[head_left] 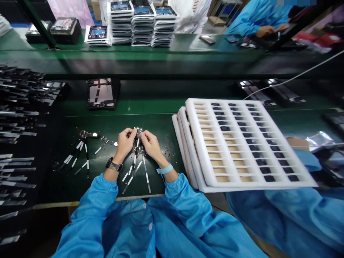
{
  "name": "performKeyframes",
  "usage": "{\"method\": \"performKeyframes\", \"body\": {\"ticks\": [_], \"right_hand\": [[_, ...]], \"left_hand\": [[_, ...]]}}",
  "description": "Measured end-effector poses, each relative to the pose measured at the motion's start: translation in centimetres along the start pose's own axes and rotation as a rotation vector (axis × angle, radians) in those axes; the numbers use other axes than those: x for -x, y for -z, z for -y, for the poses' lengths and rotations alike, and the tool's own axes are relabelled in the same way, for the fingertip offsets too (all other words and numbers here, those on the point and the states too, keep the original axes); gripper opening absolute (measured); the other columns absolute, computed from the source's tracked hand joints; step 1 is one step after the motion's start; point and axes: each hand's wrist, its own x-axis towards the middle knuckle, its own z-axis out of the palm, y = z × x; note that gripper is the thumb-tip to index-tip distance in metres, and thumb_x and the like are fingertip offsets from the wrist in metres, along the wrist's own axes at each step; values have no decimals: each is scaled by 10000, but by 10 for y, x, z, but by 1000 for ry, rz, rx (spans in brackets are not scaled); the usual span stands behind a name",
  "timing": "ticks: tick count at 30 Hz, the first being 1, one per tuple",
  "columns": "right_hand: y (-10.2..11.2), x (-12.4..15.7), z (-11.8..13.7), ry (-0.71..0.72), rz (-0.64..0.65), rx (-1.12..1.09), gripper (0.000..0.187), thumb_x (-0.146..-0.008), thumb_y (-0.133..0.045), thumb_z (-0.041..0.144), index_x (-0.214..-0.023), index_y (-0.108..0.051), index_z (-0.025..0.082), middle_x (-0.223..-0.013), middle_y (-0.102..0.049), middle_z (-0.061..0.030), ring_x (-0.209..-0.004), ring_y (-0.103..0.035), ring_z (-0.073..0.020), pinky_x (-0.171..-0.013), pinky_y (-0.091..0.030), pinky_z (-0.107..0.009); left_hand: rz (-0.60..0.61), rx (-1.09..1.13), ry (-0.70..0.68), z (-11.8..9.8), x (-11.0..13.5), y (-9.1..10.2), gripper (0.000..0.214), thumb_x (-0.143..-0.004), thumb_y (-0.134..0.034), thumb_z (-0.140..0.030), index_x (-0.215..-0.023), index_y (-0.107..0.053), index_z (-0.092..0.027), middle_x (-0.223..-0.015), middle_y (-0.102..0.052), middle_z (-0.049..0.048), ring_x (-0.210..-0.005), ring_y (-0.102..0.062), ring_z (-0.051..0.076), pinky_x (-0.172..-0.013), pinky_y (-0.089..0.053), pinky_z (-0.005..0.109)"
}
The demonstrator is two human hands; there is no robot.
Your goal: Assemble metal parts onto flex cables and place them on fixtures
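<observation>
My left hand (125,144) and my right hand (152,144) meet over a green work mat (158,123), and the fingertips of both pinch a small dark circuit board (138,132). Thin flex cables with white strips (135,172) hang from it and fan out on the mat below my hands. To the left lies a similar dark board with flex cables (84,135), not touched by either hand. A black watch (114,165) sits on my left wrist, and a blue wristband (165,169) on my right.
A stack of white foam trays (204,150) with rows of small dark parts lies to my right. Many metal strips (18,132) fill the left side. Stacked boxed devices (142,25) stand on a shelf ahead. A co-worker's blue sleeve (255,18) shows far right.
</observation>
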Motion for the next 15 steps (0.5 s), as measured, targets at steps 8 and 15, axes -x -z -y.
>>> {"method": "performKeyframes", "body": {"ticks": [8, 15], "right_hand": [[-7, 4, 6, 14, 82, -114, 545, -1030, -518, 712, -772, -517, 232, -687, -495, 28, -640, -439, -154, -628, -375, -292], [-17, 8, 2, 50, 47, -229, 531, -1035, -572, 686, -806, -595, 207, -725, -587, 6, -672, -517, -154, -669, -425, -285]], "left_hand": [[75, 246, 136, 4, 6, -3, 534, -857, -797, -689, -776, -666, -178, -633, -500, -34, -535, -396, 91, -478, -310, 218], [3, 450, 285, -2, 10, -11, 650, -629, -944, -725, -774, -692, -144, -587, -501, -59, -478, -369, 44, -436, -275, 171]]}}
